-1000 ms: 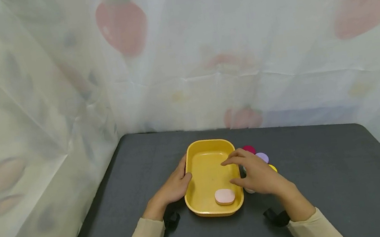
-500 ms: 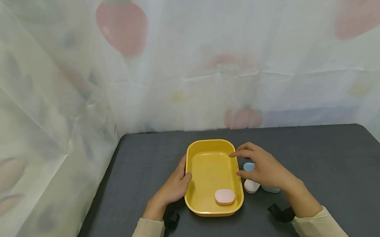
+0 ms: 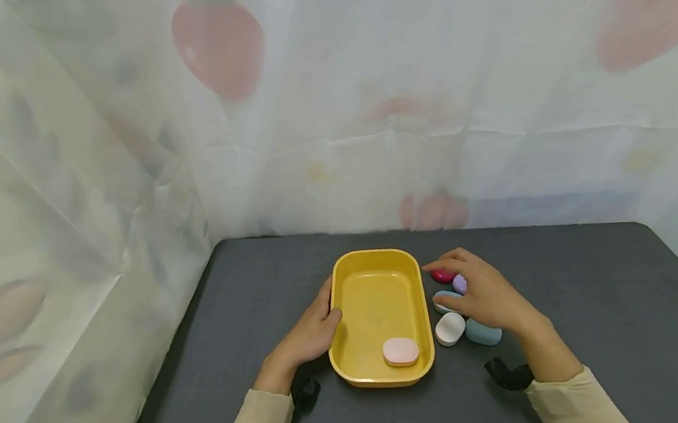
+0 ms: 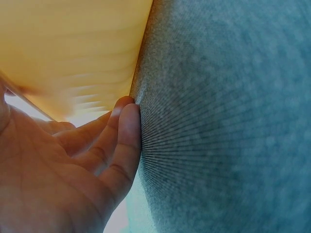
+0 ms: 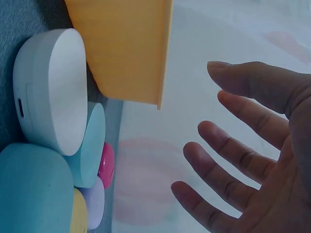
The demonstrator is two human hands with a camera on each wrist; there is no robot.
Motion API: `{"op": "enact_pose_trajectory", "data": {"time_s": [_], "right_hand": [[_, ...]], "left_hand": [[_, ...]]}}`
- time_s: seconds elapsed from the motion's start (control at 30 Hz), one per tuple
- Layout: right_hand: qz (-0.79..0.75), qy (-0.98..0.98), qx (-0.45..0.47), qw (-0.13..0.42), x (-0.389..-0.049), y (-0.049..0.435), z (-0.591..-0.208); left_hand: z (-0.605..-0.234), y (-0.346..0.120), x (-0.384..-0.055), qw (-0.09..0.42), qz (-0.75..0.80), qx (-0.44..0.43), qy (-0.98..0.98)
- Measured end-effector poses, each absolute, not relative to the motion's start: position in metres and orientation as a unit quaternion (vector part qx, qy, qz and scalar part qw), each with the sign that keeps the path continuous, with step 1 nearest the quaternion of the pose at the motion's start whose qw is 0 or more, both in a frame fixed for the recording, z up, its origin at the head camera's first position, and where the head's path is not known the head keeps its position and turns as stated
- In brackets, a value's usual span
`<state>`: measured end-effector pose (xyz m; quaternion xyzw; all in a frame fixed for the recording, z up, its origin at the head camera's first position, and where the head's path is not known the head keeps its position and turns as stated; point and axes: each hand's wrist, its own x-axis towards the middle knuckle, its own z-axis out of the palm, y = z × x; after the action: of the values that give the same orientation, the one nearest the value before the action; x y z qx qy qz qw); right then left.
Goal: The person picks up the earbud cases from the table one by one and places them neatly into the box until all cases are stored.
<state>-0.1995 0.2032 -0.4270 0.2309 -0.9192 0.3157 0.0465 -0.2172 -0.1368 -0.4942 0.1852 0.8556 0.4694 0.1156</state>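
My left hand [image 3: 308, 331] holds the left side of a yellow plastic tray [image 3: 352, 368], thumb over the rim and fingers against the outer wall [image 4: 82, 53]. Inside the tray, toward its near end, lies a pale pink rounded earbud case [image 3: 400, 351]. My right hand [image 3: 488, 295] hovers to the right of the tray, fingers spread and holding nothing. Below it stand a white earbud case [image 3: 450, 329] with a small slot in its side, a light blue case [image 5: 95, 145] and a grey-blue case [image 3: 483, 332]. Behind these are a crimson piece [image 3: 442, 276] and a lavender piece [image 3: 460, 285].
A yellow piece [image 5: 80, 213] shows only in the right wrist view, beside the lavender one. Everything stands on a dark grey tabletop [image 3: 609, 317]. A pale curtain [image 3: 455, 60] with fruit prints hangs behind and to the left. Black straps [image 3: 508, 375] circle both wrists.
My right hand has moved right, from over the tray to above the cases, uncovering the white and blue ones. My left hand, the tray and the pink case stay put.
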Motion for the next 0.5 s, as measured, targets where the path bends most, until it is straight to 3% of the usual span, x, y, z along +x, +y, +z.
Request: {"op": "enact_pose_trajectory", "data": {"time_s": [0.5], "right_hand": [[0.283, -0.94, 0.189, 0.013, -0.2057, 0.2103, -0.4343]], "left_hand": [[-0.4935, -0.1376, -0.2173, 0.123, 0.473, 0.179, 0.854]]}}
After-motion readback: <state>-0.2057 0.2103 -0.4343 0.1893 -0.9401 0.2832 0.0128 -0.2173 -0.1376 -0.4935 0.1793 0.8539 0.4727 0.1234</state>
